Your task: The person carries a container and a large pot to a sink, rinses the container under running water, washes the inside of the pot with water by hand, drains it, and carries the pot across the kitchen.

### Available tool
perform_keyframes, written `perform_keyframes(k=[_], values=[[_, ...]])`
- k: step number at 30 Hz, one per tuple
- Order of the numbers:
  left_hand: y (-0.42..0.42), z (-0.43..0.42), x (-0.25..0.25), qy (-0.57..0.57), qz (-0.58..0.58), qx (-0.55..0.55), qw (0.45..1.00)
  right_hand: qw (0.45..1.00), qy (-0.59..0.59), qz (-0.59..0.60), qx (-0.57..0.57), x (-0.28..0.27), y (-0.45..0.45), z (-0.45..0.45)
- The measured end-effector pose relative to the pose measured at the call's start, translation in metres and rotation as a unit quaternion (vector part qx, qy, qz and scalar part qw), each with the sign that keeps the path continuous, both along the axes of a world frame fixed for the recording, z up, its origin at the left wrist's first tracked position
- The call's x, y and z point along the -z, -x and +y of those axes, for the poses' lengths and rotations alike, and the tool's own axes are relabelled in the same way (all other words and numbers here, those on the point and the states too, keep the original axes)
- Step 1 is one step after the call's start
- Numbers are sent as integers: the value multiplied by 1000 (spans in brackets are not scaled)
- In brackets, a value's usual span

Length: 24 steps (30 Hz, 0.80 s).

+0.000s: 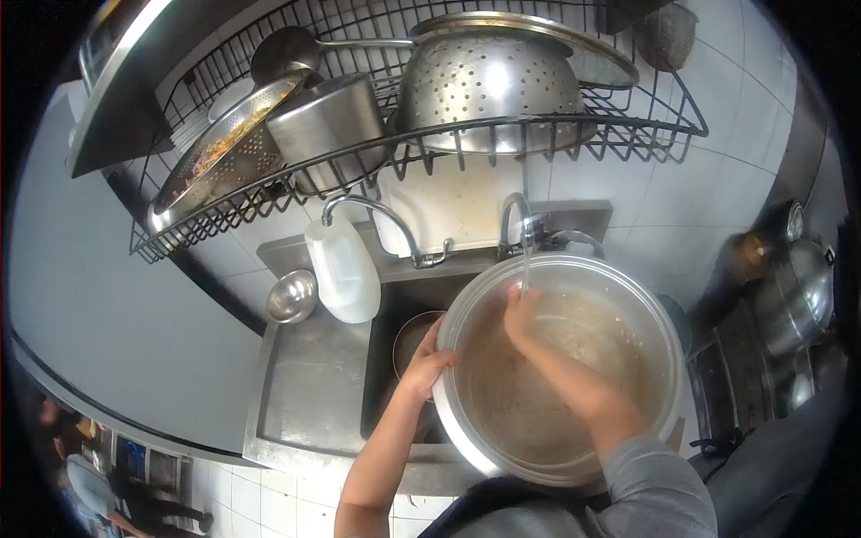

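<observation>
A large round metal pot (574, 430) is tilted over the sink, with cloudy brownish residue and small light bits inside. My left hand (426, 363) grips its left rim, thumb over the edge. Inside the pot, near the upper left wall, my right hand (520, 314) is by the water that runs from the right faucet (516, 215); its fingers are partly hidden by the glare and stream, and what they hold, if anything, cannot be made out. Behind my left hand, another round vessel (411, 341) sits in the sink.
A white plastic jug (345, 273) and metal bowl (292, 297) stand left of the sink (381, 314). Overhead, a black wire rack (421, 148) holds a colander (493, 85), a metal pot (332, 125) and a perforated tray. Cookware is at right; a person (99, 493) is at far lower left.
</observation>
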State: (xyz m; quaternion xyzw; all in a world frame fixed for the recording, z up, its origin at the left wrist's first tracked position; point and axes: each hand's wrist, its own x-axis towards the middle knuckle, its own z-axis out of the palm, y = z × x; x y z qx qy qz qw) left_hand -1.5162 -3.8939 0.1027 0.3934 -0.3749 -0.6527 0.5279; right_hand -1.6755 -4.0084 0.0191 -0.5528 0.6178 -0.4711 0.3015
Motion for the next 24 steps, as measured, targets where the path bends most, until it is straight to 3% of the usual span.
perform_keyframes(k=[1,3,6,10,11,12,14,15,17,18,21,23,24], values=[[0,-1,0,-1,5,1,1000,1000,-6,25,0,-5,-3,0],[-1,-4,-1,-1,5,2,1000,962,200,144,-114,26,-29,46],[-2,-3,-2,-2,-8,-5,1000,988,-33,100,-114,35,-17,34],[0,3,0,-10,-19,-33,999,997,-31,-53,40,23,7,-15],[-1,-1,-2,-9,-25,-35,999,991,25,100,-86,35,-5,-3],[0,-3,-2,-4,-18,-36,999,975,107,158,-117,50,-10,15],[0,-2,-1,1,-8,-38,999,911,261,265,-176,28,-25,67],[0,-1,-1,-3,-7,-38,999,941,140,202,-231,33,-21,52],[2,-1,-4,-7,-7,-35,999,994,-8,-49,-97,22,-11,-6],[3,-1,-3,-8,-1,-43,999,980,-82,-177,-25,18,-10,-22],[4,-4,4,-11,27,-44,999,974,-68,-30,-216,-19,-31,38],[-1,-2,8,-21,55,-25,998,940,197,35,-276,-44,-26,115],[1,-1,7,-36,82,-47,995,931,180,46,-315,-41,-23,116]])
